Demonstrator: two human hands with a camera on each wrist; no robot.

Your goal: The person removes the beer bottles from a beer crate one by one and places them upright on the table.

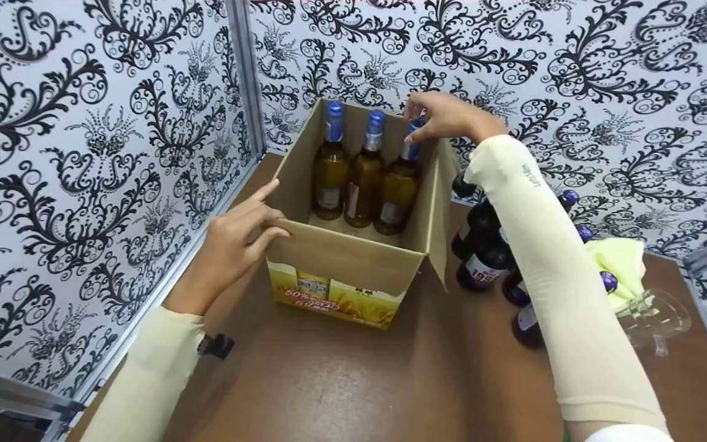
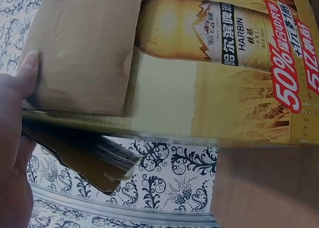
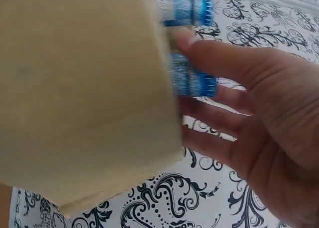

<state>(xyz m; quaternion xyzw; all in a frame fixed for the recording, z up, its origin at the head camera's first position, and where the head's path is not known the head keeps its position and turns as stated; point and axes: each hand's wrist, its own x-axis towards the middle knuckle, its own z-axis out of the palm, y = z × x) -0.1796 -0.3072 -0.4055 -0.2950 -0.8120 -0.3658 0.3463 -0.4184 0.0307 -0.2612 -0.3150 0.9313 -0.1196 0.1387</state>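
A cardboard beer box (image 1: 344,248) stands with its top open. My left hand (image 1: 231,245) grips its near-left corner, thumb outside on the front panel, as the left wrist view also shows. Inside stand three brown bottles with blue foil necks: a left bottle (image 1: 329,172), a middle bottle (image 1: 363,184) and a right bottle (image 1: 397,196). Around the neck of the right bottle is my right hand (image 1: 448,116), thumb on the near side. In the right wrist view its fingers are fairly straight and loose about the blue foil neck (image 3: 192,77).
Several dark bottles (image 1: 485,264) stand on the brown table (image 1: 329,374) right of the box, partly behind my right arm. Beyond them lie a yellow cloth (image 1: 626,258) and clear glassware (image 1: 660,322). Patterned walls (image 1: 163,123) close off the left and back.
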